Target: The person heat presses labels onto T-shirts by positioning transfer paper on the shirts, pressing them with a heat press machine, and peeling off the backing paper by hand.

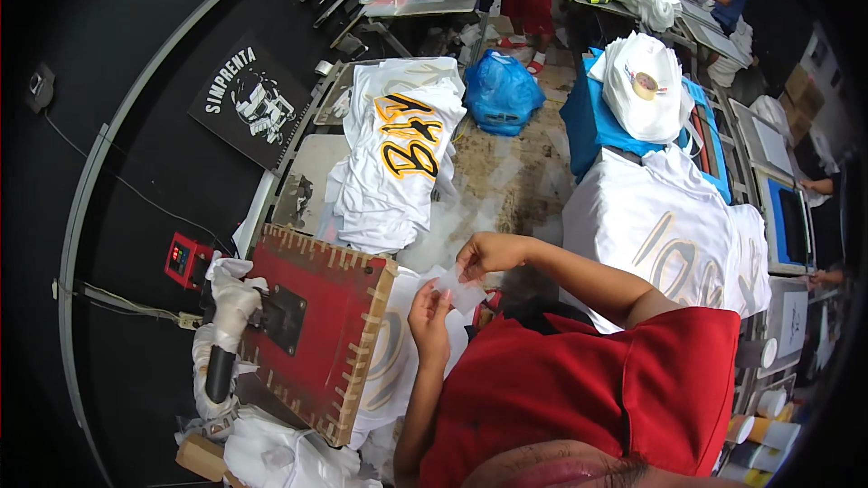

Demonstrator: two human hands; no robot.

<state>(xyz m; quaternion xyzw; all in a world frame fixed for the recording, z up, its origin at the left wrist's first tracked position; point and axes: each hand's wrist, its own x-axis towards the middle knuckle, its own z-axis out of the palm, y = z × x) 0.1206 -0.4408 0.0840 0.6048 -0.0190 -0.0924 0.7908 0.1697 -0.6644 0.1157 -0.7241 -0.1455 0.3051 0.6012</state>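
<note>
Both hands are up together over the work: the left hand point(430, 312) pinches the lower edge of a small clear film sheet point(459, 291), fingers closed tight on it, and the right hand point(485, 254) nips the same sheet from above, thumb and fingertips shut on its top edge. So the sheet hangs between the two grips, held in the air just above a white shirt point(395, 357) that lies flat on the press bed, a pale gold print showing on its cloth. Right beside the left hand, tilted open, stands the red heat press plate point(316, 330), its rim lined with strips of tan tape and a dark bracket on its back; the handle point(231, 312) to its left is wrapped in white rag. Further left, against the black wall, a small red control box point(183, 259) glows. Beyond the hands, up the surface, a stack of white shirts point(398, 149) carries a black and yellow print on top, and past it a blue plastic bag point(500, 92) sits on the floor. To the right of the right forearm, another pile of white shirts point(665, 230) with pale lettering rests near a blue cloth point(592, 122). In the far background, other people stand at their own surfaces
</note>
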